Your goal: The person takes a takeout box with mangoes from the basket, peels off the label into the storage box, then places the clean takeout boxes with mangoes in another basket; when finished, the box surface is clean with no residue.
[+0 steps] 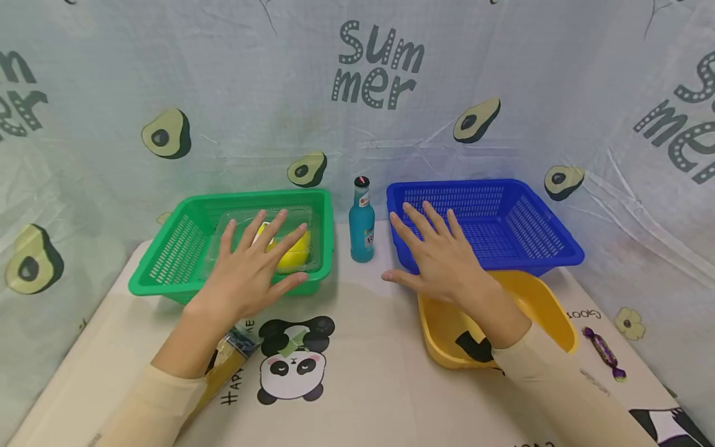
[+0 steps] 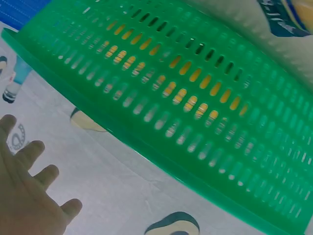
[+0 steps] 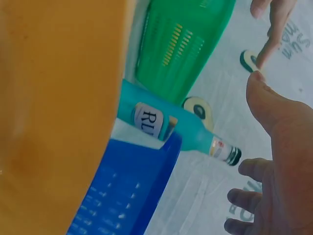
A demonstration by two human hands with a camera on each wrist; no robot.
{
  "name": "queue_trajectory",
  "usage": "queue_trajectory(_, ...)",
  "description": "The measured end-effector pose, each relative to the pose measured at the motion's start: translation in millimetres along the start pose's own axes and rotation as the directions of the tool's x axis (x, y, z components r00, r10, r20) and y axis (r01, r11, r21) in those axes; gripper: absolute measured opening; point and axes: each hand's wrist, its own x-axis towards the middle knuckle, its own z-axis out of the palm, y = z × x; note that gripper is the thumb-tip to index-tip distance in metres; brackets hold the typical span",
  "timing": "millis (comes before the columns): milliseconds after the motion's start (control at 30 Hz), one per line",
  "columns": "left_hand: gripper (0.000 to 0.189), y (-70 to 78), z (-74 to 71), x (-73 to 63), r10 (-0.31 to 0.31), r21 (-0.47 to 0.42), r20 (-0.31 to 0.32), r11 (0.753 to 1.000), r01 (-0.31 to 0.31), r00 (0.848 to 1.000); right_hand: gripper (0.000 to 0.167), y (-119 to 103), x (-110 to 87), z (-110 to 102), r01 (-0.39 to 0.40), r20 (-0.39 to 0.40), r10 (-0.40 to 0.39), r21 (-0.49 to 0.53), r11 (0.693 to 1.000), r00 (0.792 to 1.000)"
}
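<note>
My left hand [image 1: 246, 267] hovers with spread fingers over the front of the green basket [image 1: 148, 280], holding nothing. Inside that basket lies a clear plastic box [image 1: 220, 239] with something yellow [image 1: 296, 253] in it, partly hidden by the fingers. The right hand [image 1: 444, 264], also with spread fingers and holding nothing, is above the near-left side of the blue basket [image 1: 550, 248] and the yellow basin [image 1: 558, 320]. Between the two baskets a bottle of blue drink [image 1: 362, 230] stands upright, its label partly visible in the right wrist view.
A black object [image 1: 473, 347] shows in the yellow basin, half covered by the right forearm. Under the left forearm lies a yellowish package [image 1: 226, 360]. A purple-wrapped candy [image 1: 604, 354] lies at the right. Behind the baskets hangs a printed cloth [image 1: 251, 93].
</note>
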Motion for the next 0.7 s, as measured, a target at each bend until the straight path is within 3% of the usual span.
queue_trajectory(400, 0.080, -24.3, 2.9, -12.3, -0.033, -0.078, 0.033, 0.996, 0.036, 0.999, 0.098, -26, 17.2, 1, 0.088, -0.003, -0.088, 0.024, 0.996, 0.996)
queue_trajectory(700, 0.078, -45.0, 2.2, -24.8, -0.061, -0.138, 0.015, 0.988, 0.062, 0.998, 0.096, -44, 27.9, 8, 0.136, 0.009, -0.138, 0.093, 0.986, 0.990)
